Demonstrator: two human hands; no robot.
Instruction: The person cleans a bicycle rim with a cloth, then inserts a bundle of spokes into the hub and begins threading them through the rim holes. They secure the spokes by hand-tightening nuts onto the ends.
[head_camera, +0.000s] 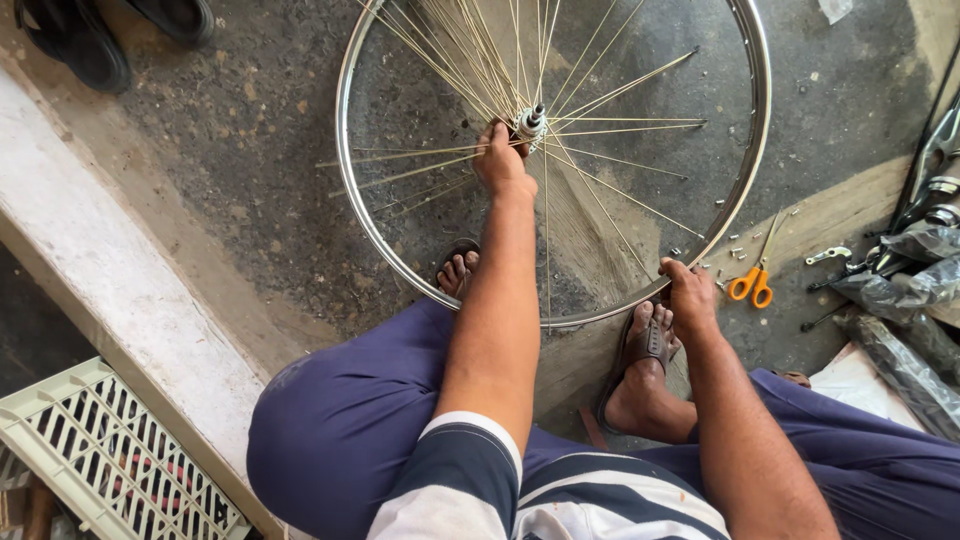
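Observation:
A bicycle wheel rim (355, 205) with many thin metal spokes (610, 195) lies in front of me, tilted over the concrete floor. My left hand (502, 160) reaches through the spokes and grips the hub (530, 122) at the centre. My right hand (690, 292) is closed on the rim's lower right edge, beside my sandalled right foot (640, 350). Several spokes hang loose from the hub, their outer ends free of the rim. My left foot (458, 270) shows under the rim.
Orange-handled scissors (752, 280) and small metal nipples (735, 250) lie right of the rim. Wrapped bicycle parts (910, 290) and a wrench (828, 256) sit at the far right. A raised concrete kerb (110, 270) runs along the left, with a pale plastic crate (110, 455) below it. Dark shoes (85, 40) rest top left.

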